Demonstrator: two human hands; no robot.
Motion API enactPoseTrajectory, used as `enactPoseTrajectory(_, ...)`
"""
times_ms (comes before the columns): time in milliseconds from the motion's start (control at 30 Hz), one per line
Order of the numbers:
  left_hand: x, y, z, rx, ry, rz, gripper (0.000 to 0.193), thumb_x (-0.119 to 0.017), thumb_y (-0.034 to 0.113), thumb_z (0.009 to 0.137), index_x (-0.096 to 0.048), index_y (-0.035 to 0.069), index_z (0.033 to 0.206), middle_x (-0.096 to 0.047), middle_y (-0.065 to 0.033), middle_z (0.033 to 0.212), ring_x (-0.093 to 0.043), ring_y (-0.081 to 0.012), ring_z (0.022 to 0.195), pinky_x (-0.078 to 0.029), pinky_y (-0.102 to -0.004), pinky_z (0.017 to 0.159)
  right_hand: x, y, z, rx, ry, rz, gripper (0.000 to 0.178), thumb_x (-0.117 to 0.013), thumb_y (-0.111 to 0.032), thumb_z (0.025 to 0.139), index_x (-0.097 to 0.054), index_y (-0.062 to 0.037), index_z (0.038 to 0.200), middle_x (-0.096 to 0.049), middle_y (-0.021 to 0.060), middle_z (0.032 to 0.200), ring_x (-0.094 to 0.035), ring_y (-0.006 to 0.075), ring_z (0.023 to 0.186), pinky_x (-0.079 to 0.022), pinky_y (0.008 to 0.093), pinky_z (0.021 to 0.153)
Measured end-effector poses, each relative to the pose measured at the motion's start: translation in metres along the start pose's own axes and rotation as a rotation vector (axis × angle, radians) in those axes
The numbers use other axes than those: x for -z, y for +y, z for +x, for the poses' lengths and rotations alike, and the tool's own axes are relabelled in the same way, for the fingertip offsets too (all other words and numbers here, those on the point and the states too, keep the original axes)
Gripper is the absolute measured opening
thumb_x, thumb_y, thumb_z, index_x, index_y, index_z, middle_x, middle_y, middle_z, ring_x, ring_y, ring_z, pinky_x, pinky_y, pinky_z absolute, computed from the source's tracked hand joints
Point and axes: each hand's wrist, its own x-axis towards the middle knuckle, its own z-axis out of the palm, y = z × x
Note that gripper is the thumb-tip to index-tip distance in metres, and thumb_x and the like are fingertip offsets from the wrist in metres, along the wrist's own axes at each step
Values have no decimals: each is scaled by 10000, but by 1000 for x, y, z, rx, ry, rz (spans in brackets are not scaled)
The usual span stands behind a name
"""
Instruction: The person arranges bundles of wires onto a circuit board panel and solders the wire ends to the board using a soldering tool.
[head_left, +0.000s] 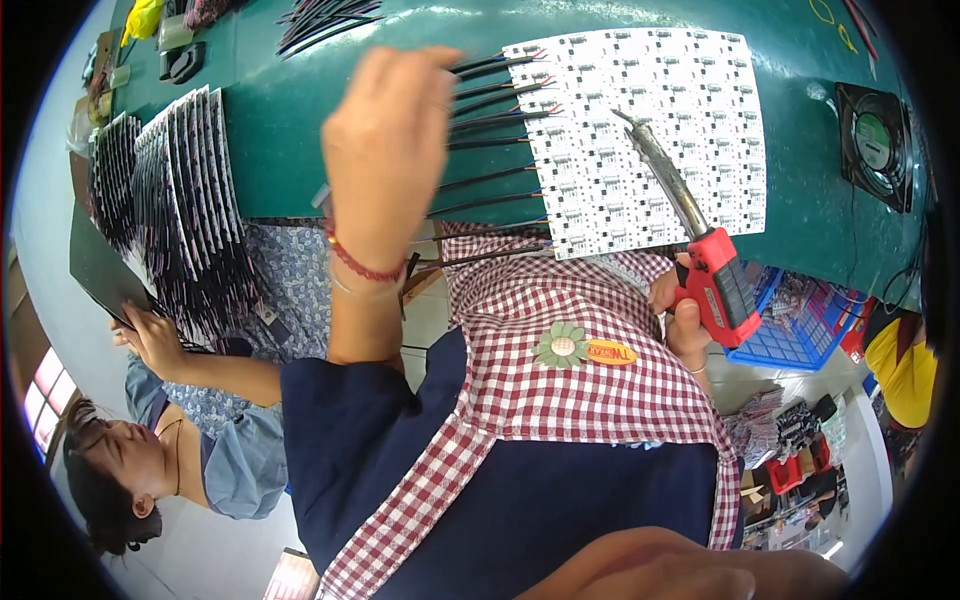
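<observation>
A white circuit board panel lies on the green table, with rows of small parts printed or mounted on it. Several black cables run from its left edge, some with coloured wire ends lying on the board. My left hand is raised over these cables, fingers curled together beside the topmost one; what they pinch, if anything, is hidden. In my right hand, below the board's right corner, is a red and black soldering gun. Its metal tip points up and left over the panel.
Stacked boards with cables hang over the table's left side, near a co-worker holding a dark flat sheet. A black fan stands at the right. Loose cables lie at the back; a blue basket sits below the table.
</observation>
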Motion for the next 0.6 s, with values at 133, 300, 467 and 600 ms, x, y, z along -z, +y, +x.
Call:
enactPoseTrajectory(133,-31,27,-24,165,-367,-368,103,-664,114,799,-588,46,810,-626,-129,666,-616,-321,578,-477,-401,518,3,1,0,-22,-39,-27,675,-616,-458,890,-437,43,1305,-485,34,634,-472,147,551,-417,307,547)
enactPoseTrajectory(300,-51,25,-33,248,-418,-326,147,-673,149,778,-576,40,774,-632,-132,625,-624,-332,558,-482,-418,502,11,15,-8,13,-52,-120,316,-643,-326,896,-571,-20,863,-530,6,680,-500,110,586,-410,271,546)
enactPoseTrajectory(467,-53,24,-34,198,-397,-301,145,-669,143,775,-574,33,772,-631,-134,624,-624,-334,557,-487,-422,509,15,21,-6,70,-85,-215,263,-670,-246,875,-582,-5,817,-548,21,660,-511,107,563,-411,252,524)
enactPoseTrajectory(600,-50,25,-33,218,-412,-326,145,-653,134,786,-562,29,745,-617,-141,622,-613,-341,559,-485,-423,513,5,9,2,-20,-84,-11,226,-669,-202,872,-587,2,821,-548,38,655,-518,116,564,-422,252,523)
